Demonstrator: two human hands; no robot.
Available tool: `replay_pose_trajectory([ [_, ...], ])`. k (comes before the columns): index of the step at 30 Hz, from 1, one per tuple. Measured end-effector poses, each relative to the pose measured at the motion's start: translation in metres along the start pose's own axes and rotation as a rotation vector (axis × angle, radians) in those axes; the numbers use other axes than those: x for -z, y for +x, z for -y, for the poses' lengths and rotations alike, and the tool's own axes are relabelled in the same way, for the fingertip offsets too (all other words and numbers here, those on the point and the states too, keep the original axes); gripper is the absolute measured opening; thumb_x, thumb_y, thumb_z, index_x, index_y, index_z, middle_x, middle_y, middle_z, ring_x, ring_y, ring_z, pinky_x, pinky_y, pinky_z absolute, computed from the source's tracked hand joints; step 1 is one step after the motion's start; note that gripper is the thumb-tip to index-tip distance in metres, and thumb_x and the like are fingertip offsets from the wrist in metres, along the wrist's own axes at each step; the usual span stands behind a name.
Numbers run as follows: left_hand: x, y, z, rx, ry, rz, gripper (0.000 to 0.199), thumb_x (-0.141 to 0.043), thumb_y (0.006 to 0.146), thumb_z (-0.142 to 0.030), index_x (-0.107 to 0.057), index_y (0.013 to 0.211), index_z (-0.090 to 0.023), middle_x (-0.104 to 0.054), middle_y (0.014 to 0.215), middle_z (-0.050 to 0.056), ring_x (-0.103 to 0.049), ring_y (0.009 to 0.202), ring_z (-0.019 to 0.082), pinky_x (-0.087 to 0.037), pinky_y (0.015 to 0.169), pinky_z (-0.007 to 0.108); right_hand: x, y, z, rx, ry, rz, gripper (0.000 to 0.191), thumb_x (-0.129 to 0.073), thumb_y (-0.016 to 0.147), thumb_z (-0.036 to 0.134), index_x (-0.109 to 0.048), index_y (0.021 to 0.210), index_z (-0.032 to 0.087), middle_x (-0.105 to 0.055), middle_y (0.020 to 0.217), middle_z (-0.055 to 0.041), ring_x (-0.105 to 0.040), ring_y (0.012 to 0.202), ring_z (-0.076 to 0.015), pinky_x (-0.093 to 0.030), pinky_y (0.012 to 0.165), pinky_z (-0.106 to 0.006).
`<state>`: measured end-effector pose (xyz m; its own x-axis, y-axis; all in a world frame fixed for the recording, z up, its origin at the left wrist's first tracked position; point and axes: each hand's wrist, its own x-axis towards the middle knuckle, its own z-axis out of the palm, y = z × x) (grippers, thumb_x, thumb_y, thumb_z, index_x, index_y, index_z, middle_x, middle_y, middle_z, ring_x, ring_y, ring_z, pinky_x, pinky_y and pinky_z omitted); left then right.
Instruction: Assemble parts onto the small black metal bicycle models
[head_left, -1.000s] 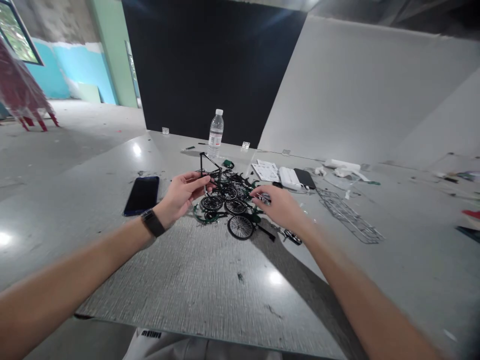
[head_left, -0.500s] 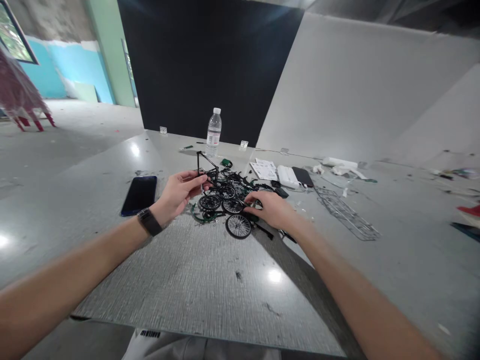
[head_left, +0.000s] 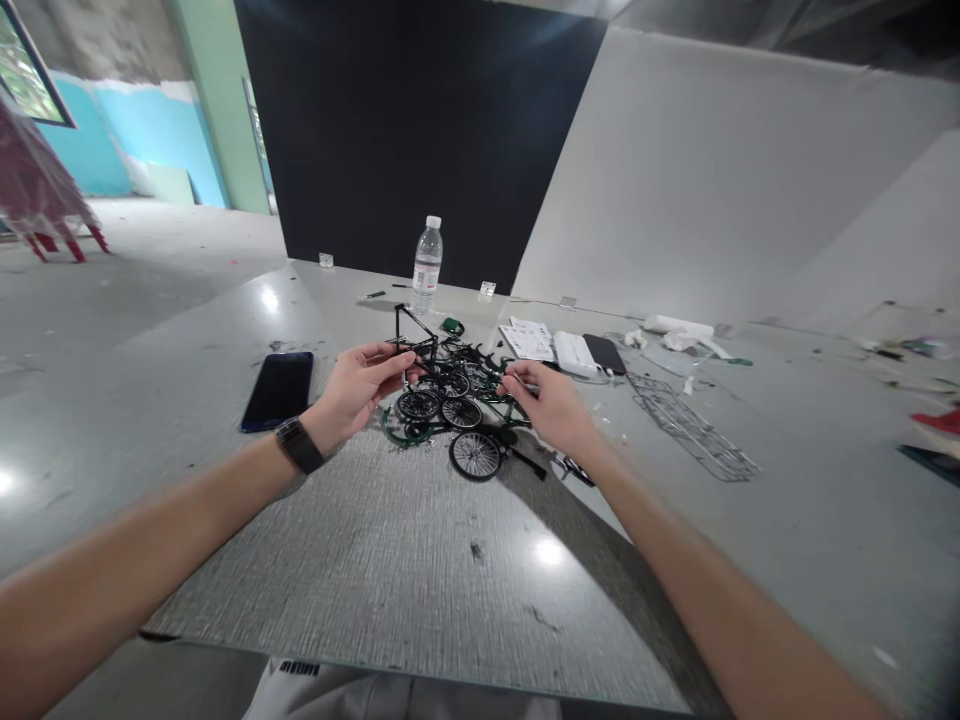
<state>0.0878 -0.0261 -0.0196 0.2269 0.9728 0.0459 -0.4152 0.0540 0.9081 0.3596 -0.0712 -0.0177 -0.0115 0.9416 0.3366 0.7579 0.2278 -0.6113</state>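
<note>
My left hand (head_left: 361,384) pinches a small black bicycle frame (head_left: 417,340) and holds it upright above the pile of parts. Over the right side of the pile, my right hand (head_left: 544,395) has its thumb and fingers closed together; whatever sits between the tips is too small to make out. Small spoked wheels lie below and between the hands, the nearest one (head_left: 476,455) closest to me. A green curved part (head_left: 397,430) rests left of them, and a thin black bar (head_left: 527,462) lies to the right.
A dark phone (head_left: 278,391) lies left of my left hand. Behind the pile stands a water bottle (head_left: 427,266). Printed paper (head_left: 528,339), a white box-shaped device (head_left: 575,354) and a grey parts sprue (head_left: 691,425) are on the table (head_left: 352,570) to the right.
My right hand has risen from beside the wheels and moved slightly away from me, uncovering green parts. The near wheels shifted very slightly. My left hand still holds the frame in place.
</note>
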Motion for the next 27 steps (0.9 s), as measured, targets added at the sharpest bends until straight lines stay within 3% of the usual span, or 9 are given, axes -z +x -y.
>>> replay_pose_trajectory([
  [3,0.0,0.0,0.001,-0.012,0.002,0.01,0.012,-0.081,0.08,-0.014,-0.074,0.089,-0.012,-0.078,0.086,0.008,-0.073,0.075,0.013,-0.057,0.073,0.023,-0.002,-0.002,0.012,-0.05,0.264,-0.016,0.032,-0.057,0.097,0.052,-0.063,0.101,0.021,-0.076,0.092,-0.0065,-0.06,0.069,-0.0166,-0.042,0.06,-0.03],
  [6,0.0,0.0,0.003,-0.021,0.012,0.028,0.014,-0.082,0.079,-0.016,-0.074,0.089,-0.012,-0.078,0.085,0.008,-0.073,0.075,0.013,-0.056,0.073,0.023,-0.004,-0.007,0.029,-0.07,0.429,0.011,0.035,-0.061,0.094,0.056,-0.064,0.099,0.021,-0.075,0.089,-0.0047,-0.042,0.05,-0.009,-0.029,0.047,-0.026],
  [11,0.0,-0.002,0.004,-0.028,0.053,0.069,0.019,-0.084,0.078,-0.022,-0.074,0.091,-0.013,-0.078,0.088,0.008,-0.073,0.077,0.014,-0.055,0.071,0.023,-0.006,-0.016,0.054,-0.066,0.602,0.084,0.035,-0.067,0.091,0.056,-0.064,0.096,0.021,-0.072,0.084,-0.0026,-0.025,0.044,-0.0049,-0.019,0.041,-0.026],
  [19,-0.009,-0.012,0.002,-0.113,0.061,0.189,0.026,-0.088,0.073,-0.025,-0.072,0.09,-0.013,-0.077,0.087,0.006,-0.074,0.079,0.016,-0.056,0.074,0.027,-0.007,-0.022,0.064,-0.059,0.627,0.105,0.032,-0.066,0.093,0.052,-0.063,0.095,0.021,-0.072,0.082,-0.0026,-0.026,0.047,-0.006,-0.02,0.043,-0.026],
  [27,-0.017,-0.019,0.005,-0.146,0.078,0.207,0.03,-0.09,0.069,-0.029,-0.068,0.083,-0.014,-0.076,0.084,0.004,-0.073,0.074,0.015,-0.056,0.075,0.031,-0.014,-0.021,0.061,-0.053,0.66,0.103,0.028,-0.067,0.092,0.048,-0.063,0.096,0.021,-0.072,0.08,-0.0024,-0.04,0.051,-0.0074,-0.024,0.045,-0.025],
])
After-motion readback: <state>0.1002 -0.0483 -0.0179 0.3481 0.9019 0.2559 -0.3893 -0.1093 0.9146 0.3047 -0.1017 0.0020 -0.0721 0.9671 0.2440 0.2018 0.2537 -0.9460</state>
